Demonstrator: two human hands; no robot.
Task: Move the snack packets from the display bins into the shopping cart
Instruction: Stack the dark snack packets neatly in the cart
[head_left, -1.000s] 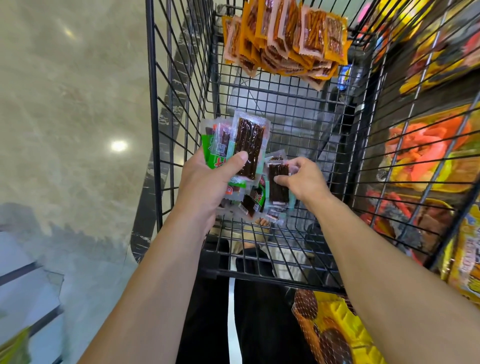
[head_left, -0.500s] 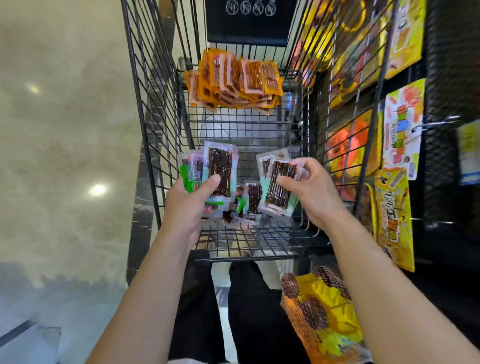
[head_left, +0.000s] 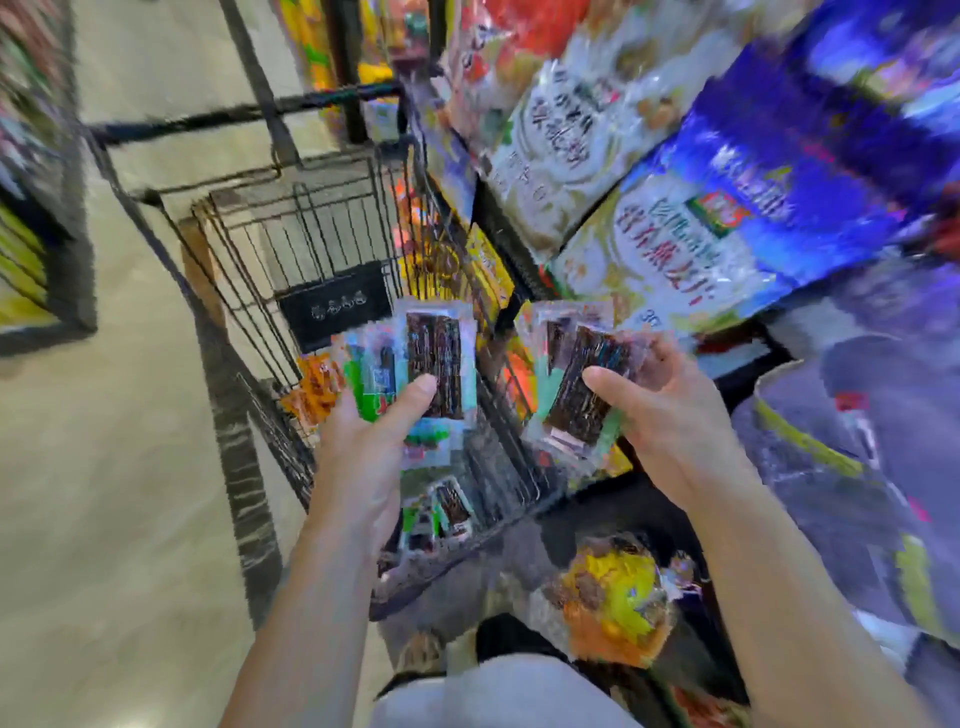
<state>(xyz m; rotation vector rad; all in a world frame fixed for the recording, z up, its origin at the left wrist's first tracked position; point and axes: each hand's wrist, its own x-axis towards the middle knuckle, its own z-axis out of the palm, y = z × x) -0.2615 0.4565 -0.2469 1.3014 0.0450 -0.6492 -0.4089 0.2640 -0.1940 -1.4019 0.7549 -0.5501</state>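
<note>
Smeared by motion blur throughout, with print on the packets (head_left: 435, 364) unreadable, fingers of the left hand (head_left: 363, 447) hidden behind them, cart (head_left: 332, 158) bottom indistinct, bags (head_left: 727, 208) cut off at the right edge.

Pale, glossy, stone-patterned floor (head_left: 88, 493) across the left half. Dark rack (head_left: 72, 291) at the far left edge, holding yellow-green packs, blurred. On the right, crowded store shelving (head_left: 750, 364) piled with large white and blue bags (head_left: 769, 208), motion-smeared.

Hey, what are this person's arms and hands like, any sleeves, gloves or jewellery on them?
No gloves on the left hand or the right hand. The left forearm and right forearm are bare, with no sleeve in view. No watch, bracelet or ring shows, though the picture is blurred.
</note>
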